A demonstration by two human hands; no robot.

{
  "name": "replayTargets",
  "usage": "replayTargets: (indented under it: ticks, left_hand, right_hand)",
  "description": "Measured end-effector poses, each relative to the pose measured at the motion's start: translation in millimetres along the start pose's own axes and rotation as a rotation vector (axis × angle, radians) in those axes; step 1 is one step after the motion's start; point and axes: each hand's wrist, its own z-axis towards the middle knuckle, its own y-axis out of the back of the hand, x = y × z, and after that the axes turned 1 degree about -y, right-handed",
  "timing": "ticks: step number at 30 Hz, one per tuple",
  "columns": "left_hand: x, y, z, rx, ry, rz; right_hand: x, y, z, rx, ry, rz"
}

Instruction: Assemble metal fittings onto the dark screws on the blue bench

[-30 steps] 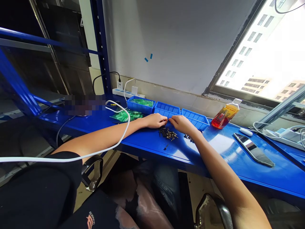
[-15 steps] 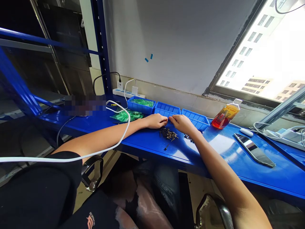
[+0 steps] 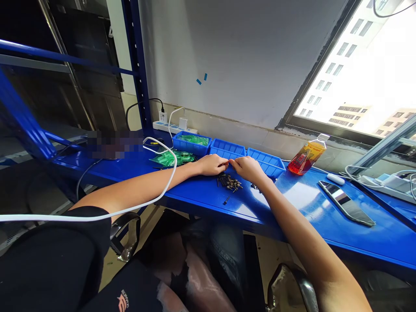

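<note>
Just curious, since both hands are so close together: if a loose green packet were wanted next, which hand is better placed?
Probably the left hand: the loose green packets lie just beyond its forearm, while the right hand would likely have to reach across it.

Black clothing has small pale lettering beside a coral logo, turned sideways, seems to end in "NESS", first letters unclear. Drink bottle has a red-and-yellow label with printed characters, not legible. White plug adapter carries tiny dark print, power strip blue markings, both too small to read.
</note>
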Motion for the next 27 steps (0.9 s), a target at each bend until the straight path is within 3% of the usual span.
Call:
replayTargets:
  ticks: [6, 27]
  left_hand:
    - [1.0, -0.2, 0.7, -0.046, 0.020, 0.014]
    - [2.7, -1.2, 0.8, -0.039, -0.031, -0.067]
  right_hand:
    - [-1.0, 0.2, 0.6, -0.002, 0.021, -0.014]
    - [0.3, -0.8, 0.1, -0.036, 0.054, -0.053]
